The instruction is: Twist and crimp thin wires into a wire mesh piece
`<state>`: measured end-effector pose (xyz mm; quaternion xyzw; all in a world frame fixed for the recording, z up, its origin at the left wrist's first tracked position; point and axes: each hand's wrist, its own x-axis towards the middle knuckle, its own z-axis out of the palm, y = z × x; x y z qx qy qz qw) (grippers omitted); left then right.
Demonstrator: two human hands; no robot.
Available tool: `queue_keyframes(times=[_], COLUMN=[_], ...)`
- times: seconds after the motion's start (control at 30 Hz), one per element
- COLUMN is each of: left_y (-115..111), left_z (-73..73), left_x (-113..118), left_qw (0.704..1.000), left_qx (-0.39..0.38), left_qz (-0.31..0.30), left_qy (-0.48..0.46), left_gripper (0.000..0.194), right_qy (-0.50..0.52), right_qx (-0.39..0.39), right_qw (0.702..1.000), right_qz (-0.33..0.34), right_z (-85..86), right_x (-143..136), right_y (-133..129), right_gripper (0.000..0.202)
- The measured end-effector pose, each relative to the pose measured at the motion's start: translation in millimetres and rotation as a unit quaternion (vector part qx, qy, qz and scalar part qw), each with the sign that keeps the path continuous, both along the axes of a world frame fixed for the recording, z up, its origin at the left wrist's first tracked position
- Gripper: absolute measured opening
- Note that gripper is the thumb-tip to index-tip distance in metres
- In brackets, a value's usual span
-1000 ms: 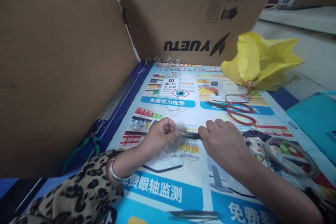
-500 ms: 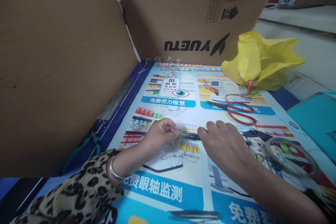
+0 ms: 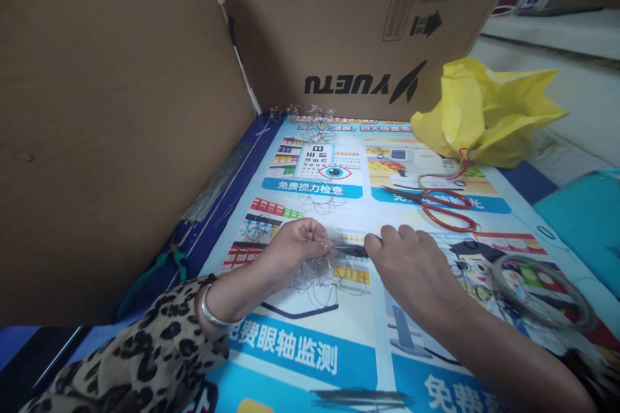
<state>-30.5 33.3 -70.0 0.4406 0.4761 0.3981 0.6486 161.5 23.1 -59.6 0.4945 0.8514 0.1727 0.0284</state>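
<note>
Near the middle of the printed sheet, my left hand (image 3: 301, 246) pinches a thin wire piece (image 3: 317, 277) whose fine loops hang below the fingers. My right hand (image 3: 411, 264) is wrapped round dark pliers (image 3: 352, 250), with their handles hidden in the fist. The pliers' jaws point left and reach the fingertips of my left hand, at the wire. Exactly what the tips grip is too small to tell. Another looped wire piece (image 3: 322, 203) lies on the sheet just beyond my hands.
Red-handled scissors (image 3: 448, 200), a yellow bag (image 3: 484, 116) and a coil of wire (image 3: 542, 290) are at the right. Cardboard walls (image 3: 358, 19) stand behind and left. Teal pliers (image 3: 155, 274) and straight wires (image 3: 213, 184) lie left; dark short wires (image 3: 361, 398) lie in front.
</note>
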Motion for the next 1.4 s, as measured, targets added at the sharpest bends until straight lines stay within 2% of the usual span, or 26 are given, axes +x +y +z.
queue_keyframes(times=[0.23, 0.4, 0.53, 0.63, 0.73, 0.9, 1.07, 1.27, 1.4], left_y=[2, 3, 3, 4, 4, 3, 2, 2, 1], left_z=[0.5, 7.2, 10.6, 11.2, 10.4, 8.1, 10.1, 8.2, 4.9], left_x=[-2, -3, -5, -8, -11, -11, -9, -10, -10], left_qw=[1.0, 0.995, 0.986, 0.978, 0.977, 0.988, 0.991, 0.984, 0.976], left_qx=[0.009, 0.015, 0.017, 0.042, 0.044, -0.001, -0.007, 0.018, 0.045], left_qz=[-0.013, -0.064, -0.11, -0.136, -0.149, -0.124, -0.113, -0.141, -0.15], left_qy=[0.015, 0.076, 0.121, 0.154, 0.144, 0.088, 0.07, 0.112, 0.154], left_gripper=[0.016, 0.015, 0.013, 0.016, 0.022, 0.018, 0.012, 0.014, 0.018], right_qy=[0.018, 0.065, 0.092, 0.103, 0.109, 0.106, 0.101, 0.126, 0.083], right_qx=[-0.022, -0.12, -0.206, -0.237, -0.231, -0.216, -0.205, -0.209, -0.132], right_qw=[1.0, 0.99, 0.973, 0.964, 0.965, 0.969, 0.972, 0.97, 0.987], right_qz=[0.001, -0.02, -0.05, -0.058, -0.053, -0.052, -0.051, -0.005, 0.025], right_z=[-7.7, -12.0, -10.1, -7.7, -6.6, -6.3, -3.8, -3.0, -1.6], right_x=[3, 4, 4, 3, 3, 1, 0, 6, 9], right_y=[2, 6, 7, 7, 7, 4, 2, 5, 4], right_gripper=[0.016, 0.012, 0.021, 0.025, 0.025, 0.021, 0.02, 0.017, 0.012])
